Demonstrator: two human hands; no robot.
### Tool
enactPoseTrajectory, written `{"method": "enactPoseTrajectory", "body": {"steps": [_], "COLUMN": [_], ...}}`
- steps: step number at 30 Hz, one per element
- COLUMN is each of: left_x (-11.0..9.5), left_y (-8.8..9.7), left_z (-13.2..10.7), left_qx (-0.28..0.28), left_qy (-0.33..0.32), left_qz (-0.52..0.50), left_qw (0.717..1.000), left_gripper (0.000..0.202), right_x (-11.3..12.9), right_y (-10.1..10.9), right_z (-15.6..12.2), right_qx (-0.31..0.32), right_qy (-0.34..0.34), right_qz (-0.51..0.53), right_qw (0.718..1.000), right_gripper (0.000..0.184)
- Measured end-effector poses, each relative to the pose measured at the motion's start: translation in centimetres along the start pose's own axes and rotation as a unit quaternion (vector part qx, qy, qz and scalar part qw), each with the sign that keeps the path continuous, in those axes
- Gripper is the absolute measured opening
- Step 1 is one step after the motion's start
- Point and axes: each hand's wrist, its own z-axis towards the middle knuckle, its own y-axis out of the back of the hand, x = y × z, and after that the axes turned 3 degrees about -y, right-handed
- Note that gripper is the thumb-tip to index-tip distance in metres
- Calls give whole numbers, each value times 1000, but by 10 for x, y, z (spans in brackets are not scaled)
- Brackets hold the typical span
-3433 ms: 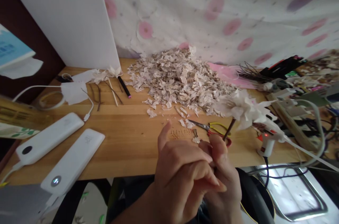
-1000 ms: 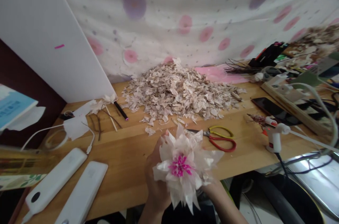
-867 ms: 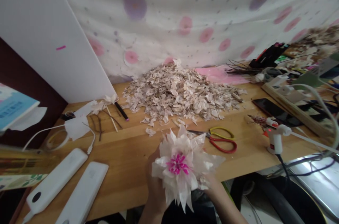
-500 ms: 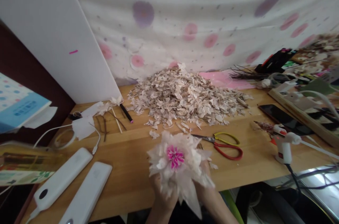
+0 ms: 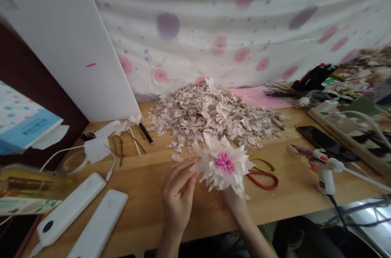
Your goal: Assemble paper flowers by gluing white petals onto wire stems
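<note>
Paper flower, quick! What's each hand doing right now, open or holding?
Left hand: open, touching the white paper flower.
Right hand: holding the flower from below, fingers hidden behind it.

We see a paper flower (image 5: pixel 221 166) — white petals around a magenta centre — above a honey-toned wooden counter (image 5: pixel 146 205), near red and yellow scissor handles (image 5: pixel 265 172), with a white cloth (image 5: pixel 195 34) dotted pink and purple behind.

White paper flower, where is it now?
Head view: the white paper flower is held up by the right hand, beside the left hand, below the pale paper-scrap pile.
</note>
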Motion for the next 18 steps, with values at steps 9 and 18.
{"method": "enactPoseTrajectory", "body": {"steps": [9,18], "left_x": [-2,5], "left_y": [-13,2], "left_z": [0,15], "left_qx": [3,-117], "left_qy": [348,426], "left_qz": [-144,-265], "left_qw": [926,857], "left_gripper": [42,47], "right_x": [23,38], "right_y": [-14,51], "right_z": [-9,-38], "right_qx": [135,77], "right_qy": [-45,158], "right_qz": [56,-135], "right_qw": [988,975], "right_gripper": [45,26]}}
